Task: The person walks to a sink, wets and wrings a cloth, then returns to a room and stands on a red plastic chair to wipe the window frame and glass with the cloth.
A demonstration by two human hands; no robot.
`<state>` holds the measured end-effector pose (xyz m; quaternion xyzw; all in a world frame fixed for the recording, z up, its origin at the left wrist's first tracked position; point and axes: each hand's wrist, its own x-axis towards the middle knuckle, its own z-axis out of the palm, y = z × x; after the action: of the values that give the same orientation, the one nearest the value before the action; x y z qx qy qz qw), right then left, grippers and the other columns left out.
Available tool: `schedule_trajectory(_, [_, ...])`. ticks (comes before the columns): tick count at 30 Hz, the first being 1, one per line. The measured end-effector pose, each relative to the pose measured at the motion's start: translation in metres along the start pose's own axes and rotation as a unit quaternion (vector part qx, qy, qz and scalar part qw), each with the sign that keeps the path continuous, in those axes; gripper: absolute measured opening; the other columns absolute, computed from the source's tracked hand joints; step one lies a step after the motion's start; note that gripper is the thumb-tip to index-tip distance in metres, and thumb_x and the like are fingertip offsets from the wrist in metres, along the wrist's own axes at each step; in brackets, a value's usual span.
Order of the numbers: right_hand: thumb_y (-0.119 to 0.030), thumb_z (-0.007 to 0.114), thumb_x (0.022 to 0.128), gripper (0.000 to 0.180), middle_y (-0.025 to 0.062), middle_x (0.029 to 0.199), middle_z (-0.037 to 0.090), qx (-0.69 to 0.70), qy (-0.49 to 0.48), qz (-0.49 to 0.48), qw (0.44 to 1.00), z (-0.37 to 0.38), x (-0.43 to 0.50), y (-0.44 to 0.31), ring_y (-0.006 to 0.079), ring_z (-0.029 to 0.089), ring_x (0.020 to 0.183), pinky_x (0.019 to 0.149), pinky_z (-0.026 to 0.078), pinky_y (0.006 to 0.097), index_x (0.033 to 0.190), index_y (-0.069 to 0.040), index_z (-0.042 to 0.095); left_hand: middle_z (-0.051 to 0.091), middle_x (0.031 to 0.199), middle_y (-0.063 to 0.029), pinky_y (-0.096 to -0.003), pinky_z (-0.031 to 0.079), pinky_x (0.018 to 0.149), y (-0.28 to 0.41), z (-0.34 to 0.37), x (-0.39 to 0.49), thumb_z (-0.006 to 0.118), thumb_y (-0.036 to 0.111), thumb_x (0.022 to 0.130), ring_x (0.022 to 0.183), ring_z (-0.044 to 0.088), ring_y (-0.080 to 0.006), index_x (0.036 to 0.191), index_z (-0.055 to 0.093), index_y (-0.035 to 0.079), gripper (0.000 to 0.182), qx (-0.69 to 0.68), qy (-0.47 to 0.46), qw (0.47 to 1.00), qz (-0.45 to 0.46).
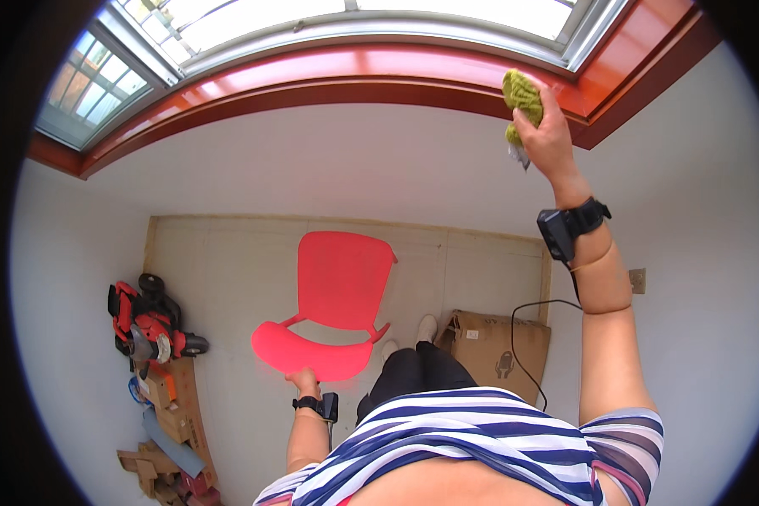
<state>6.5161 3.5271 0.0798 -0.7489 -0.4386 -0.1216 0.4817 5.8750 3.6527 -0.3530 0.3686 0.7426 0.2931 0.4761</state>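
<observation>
A bunched green cloth (522, 98) is gripped in my right hand (549, 136), raised in front of the red window sill (411, 63) near its right corner. Something clear and crumpled, perhaps plastic (518, 155), hangs below the cloth. Whether the cloth touches the sill, I cannot tell. Down low, my left hand (305, 379) holds the top edge of the backrest of a red plastic chair (345, 278). The chair stands on the floor to the left of my legs, and my left fingers are partly hidden behind its edge.
A large cardboard box (499, 354) stands by my feet on the right. A black cable (513, 316) loops from my right wrist device (560, 231) over it. Along the left wall are a red toy motorbike (155, 329) and stacked cartons (171, 417). A sliding window pane (95, 82) is at upper left.
</observation>
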Motion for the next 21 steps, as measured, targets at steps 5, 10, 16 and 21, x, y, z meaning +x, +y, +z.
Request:
schedule_trajectory(5, [-0.022,0.062,0.089,0.04,0.0177,0.119,0.059,-0.195,-0.044,-0.138,0.97,0.046,0.052,0.047,0.0374,0.054,0.112,0.096,0.044,0.0411,0.124,-0.004,0.053,0.05,0.108,-0.0202,-0.0379,0.053,0.053,-0.01,-0.009,0.006,0.052,-0.003,0.079,0.084,0.062,-0.0254,0.126,0.02,0.002,0.057,0.054,-0.008,0.997,-0.056])
schedule_trajectory(10, [-0.029,0.062,0.089,0.039,0.0185,0.117,0.06,-0.265,-0.041,-0.165,0.949,0.062,0.055,0.083,0.037,0.054,0.112,0.097,0.042,0.0437,0.118,-0.003,0.057,0.049,0.117,-0.0265,-0.0364,0.04,0.102,-0.009,-0.007,-0.001,0.055,-0.005,0.077,0.113,0.055,-0.0347,0.119,0.023,-0.009,0.053,0.084,0.018,0.996,0.005])
schedule_trajectory(16, [-0.022,0.06,0.089,0.037,0.0176,0.117,0.06,-0.284,-0.069,-0.16,0.943,0.058,0.054,0.088,0.0364,0.054,0.112,0.098,0.04,0.0435,0.121,-0.003,0.056,0.049,0.117,-0.0307,-0.0385,0.044,0.098,0.012,-0.008,-0.011,0.056,0.001,0.082,0.111,0.056,-0.0373,0.119,0.022,-0.011,0.051,0.096,0.008,0.995,-0.028])
schedule_trajectory(21, [-0.009,0.054,0.083,0.033,0.0224,0.111,0.059,-0.329,-0.204,-0.1,0.917,0.054,0.073,0.062,0.0394,0.054,0.108,0.096,0.041,0.0455,0.114,-0.001,0.055,0.051,0.116,-0.034,-0.0406,0.047,0.094,0.027,-0.005,-0.019,0.057,0.003,0.083,0.108,0.058,-0.04,0.119,0.02,-0.01,0.053,0.056,0.002,0.994,-0.098])
